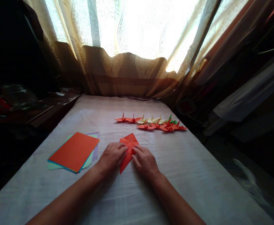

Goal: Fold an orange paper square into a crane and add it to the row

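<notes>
A partly folded sheet of red origami paper (127, 161) lies on the white cloth in front of me, one point toward me and a wider corner away. My left hand (112, 155) presses its left side, fingers curled onto the paper. From the right, my right hand (146, 162) pinches the other side between thumb and fingers. The fingertips of both hands meet the paper near its middle and cover part of the folds there. Just beyond stand several folded paper cranes, with red ones (146, 126) in front and pale yellow ones (152, 119) behind.
A stack of coloured paper sheets (74, 151), orange on top, lies to the left. A green paper crane (171, 120) is at the right of the crane group. A patterned curtain (127, 68) hangs beyond the cloth-covered surface (99, 107). A glass jar (18, 95) stands at far left.
</notes>
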The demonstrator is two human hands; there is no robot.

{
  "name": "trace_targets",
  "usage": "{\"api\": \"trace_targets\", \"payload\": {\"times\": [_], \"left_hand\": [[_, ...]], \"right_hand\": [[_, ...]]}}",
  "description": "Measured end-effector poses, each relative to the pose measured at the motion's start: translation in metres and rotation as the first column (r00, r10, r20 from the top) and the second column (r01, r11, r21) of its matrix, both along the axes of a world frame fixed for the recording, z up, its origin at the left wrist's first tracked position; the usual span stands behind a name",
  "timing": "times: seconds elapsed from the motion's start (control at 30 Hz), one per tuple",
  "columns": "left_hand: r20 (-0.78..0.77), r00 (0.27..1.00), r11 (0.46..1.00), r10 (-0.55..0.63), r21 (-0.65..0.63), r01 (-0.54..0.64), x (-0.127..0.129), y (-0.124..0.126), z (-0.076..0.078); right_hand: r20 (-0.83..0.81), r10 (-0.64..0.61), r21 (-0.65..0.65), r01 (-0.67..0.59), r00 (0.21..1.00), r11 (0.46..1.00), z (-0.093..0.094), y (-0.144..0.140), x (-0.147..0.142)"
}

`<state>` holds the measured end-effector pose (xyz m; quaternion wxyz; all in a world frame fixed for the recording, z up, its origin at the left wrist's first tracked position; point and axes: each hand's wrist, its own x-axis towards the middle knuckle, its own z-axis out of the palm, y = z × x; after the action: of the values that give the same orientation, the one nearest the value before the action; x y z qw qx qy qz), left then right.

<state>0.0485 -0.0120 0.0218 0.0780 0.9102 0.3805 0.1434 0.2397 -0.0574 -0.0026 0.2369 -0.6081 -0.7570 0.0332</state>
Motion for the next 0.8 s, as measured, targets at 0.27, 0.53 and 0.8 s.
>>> {"api": "trace_targets", "payload": {"times": [0.27, 0.53, 0.8], "left_hand": [[-0.055, 0.997, 0.994, -0.062, -0.096, 0.056, -0.003, 0.079, 0.003], [0.035, 0.999, 0.999, 0.034, -0.025, -0.033, -0.038, 0.045, -0.002], [0.009, 0.996, 0.995, -0.092, -0.043, 0.092, -0.058, 0.002, -0.012]], "right_hand": [[-0.165, -0.128, -0.190, 0.096, 0.978, 0.977, 0.011, 0.028, 0.004], [-0.264, -0.022, -0.213, -0.036, 0.964, 0.976, 0.025, 0.054, 0.010], [-0.222, 0.138, -0.095, -0.162, 0.965, 0.982, 0.019, 0.083, 0.014]]}}
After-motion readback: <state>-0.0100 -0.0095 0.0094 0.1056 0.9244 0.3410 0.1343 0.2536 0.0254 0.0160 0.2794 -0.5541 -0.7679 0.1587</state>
